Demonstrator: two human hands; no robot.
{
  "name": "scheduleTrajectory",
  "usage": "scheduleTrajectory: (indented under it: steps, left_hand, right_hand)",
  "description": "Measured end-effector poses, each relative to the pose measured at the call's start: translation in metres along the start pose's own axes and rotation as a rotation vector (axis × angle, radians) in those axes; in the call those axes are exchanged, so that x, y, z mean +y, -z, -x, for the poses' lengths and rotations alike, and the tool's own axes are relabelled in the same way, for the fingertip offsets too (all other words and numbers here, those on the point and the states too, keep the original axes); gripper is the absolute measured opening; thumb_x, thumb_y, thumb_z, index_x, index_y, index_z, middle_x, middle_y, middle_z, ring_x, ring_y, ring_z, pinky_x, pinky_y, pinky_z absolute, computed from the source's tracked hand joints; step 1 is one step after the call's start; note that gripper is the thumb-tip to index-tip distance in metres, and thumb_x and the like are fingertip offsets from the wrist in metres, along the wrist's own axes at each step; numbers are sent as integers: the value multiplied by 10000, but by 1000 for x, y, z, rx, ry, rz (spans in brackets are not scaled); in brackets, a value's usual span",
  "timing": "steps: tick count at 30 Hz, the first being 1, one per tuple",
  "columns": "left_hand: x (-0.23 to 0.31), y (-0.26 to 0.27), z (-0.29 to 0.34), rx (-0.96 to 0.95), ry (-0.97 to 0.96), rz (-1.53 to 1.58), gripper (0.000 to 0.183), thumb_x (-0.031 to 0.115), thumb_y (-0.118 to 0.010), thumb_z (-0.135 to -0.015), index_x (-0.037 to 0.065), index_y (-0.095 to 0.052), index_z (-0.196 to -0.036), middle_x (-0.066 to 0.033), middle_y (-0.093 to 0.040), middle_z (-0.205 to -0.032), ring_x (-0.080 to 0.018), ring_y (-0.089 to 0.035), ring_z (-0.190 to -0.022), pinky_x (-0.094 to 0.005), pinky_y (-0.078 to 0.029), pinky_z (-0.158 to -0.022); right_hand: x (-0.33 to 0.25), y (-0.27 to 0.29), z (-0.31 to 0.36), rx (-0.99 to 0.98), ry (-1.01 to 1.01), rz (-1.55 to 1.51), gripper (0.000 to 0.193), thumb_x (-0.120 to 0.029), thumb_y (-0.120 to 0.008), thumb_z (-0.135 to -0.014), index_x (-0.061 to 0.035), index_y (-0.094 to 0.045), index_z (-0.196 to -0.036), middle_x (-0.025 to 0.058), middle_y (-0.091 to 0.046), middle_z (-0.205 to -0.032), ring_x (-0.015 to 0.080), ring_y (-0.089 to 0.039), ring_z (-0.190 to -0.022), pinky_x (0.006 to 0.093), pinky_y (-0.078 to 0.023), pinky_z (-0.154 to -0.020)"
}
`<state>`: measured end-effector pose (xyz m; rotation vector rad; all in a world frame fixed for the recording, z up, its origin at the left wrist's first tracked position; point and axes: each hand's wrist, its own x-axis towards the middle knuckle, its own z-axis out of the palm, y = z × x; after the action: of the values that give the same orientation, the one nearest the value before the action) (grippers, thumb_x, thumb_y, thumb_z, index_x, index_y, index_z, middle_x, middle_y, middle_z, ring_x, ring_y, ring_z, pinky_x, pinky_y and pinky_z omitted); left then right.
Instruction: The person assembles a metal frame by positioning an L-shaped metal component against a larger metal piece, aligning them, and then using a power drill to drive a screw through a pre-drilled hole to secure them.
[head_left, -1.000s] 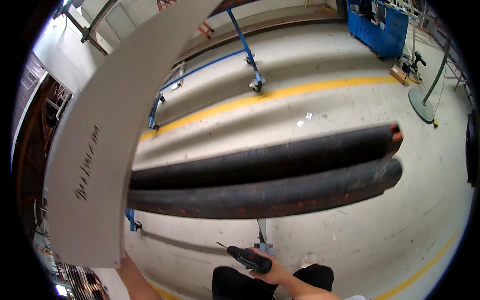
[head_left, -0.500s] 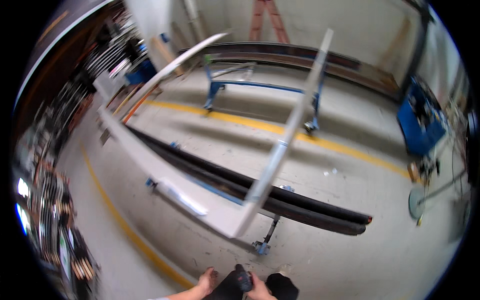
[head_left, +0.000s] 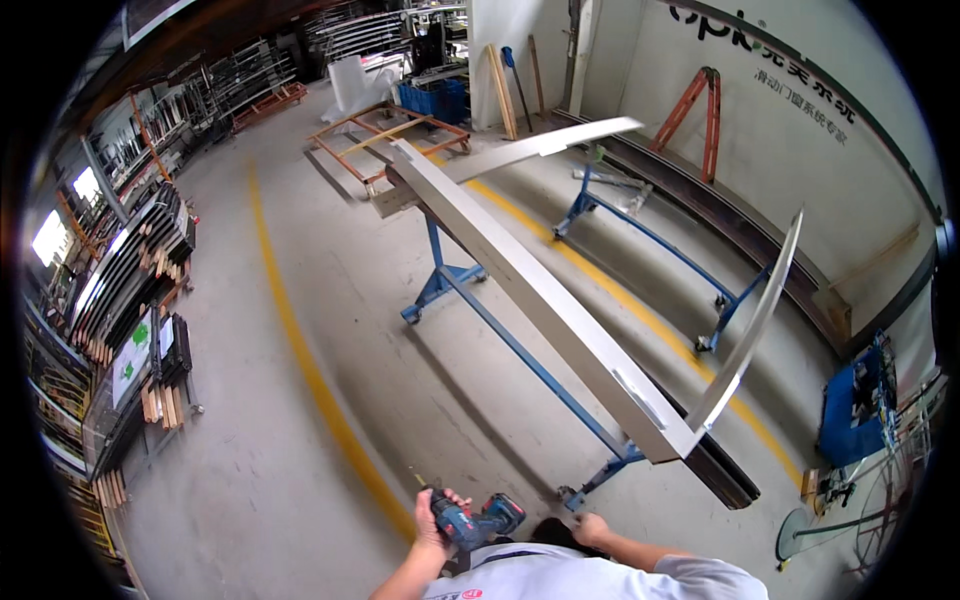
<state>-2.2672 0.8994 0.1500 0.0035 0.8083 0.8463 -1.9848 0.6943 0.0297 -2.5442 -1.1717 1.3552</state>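
Observation:
My left hand (head_left: 430, 520) is wrapped around the front body of a blue and black cordless drill (head_left: 462, 526). Its thin bit points away to the upper left, and the battery end lies to the right, near my waist. My right hand (head_left: 592, 531) hangs beside my dark trousers with its fingers curled and nothing visible in them. Ahead of both hands is a long pale frame (head_left: 540, 295) with two side lengths running off to the right. It rests across a blue wheeled stand (head_left: 530, 352), apart from my hands.
Dark padded bars (head_left: 735, 484) lie beneath the frame. Another blue wheeled stand (head_left: 650, 238) is behind it. An orange ladder (head_left: 690, 125) leans at the back wall. Stacked profiles (head_left: 135, 275) line the left side. A blue bin (head_left: 852, 405) and a round-based stand (head_left: 793, 535) are at right.
The drill has passed from my right hand to my left. My right hand has moved away to the right. The view has swung left, so the frame now appears farther right.

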Motion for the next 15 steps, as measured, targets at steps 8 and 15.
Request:
scheduleTrajectory:
  steps: [8, 15]
  left_hand:
    - [167, 24, -42, 111, -393, 138, 429, 470, -564, -874, 45, -557, -813, -95, -566, -753, -244, -549, -726, -419, -490, -885]
    - [295, 37, -130, 447, -611, 13, 428, 482, -587, -863, 66, -538, -774, -83, -555, -718, -260, -545, -686, -448, -518, -744]
  right_hand:
    - [-42, 55, -109, -707, -280, -439, 235, -225, -621, -874, -42, -700, -998, 42, -670, -897, 163, -623, -815, 332, -503, -701]
    - [-240, 92, -227, -573, 165, -802, 200, -54, -588, -833, -66, -686, -1007, -10, -621, -840, 99, -563, -748, 295, -486, -694]
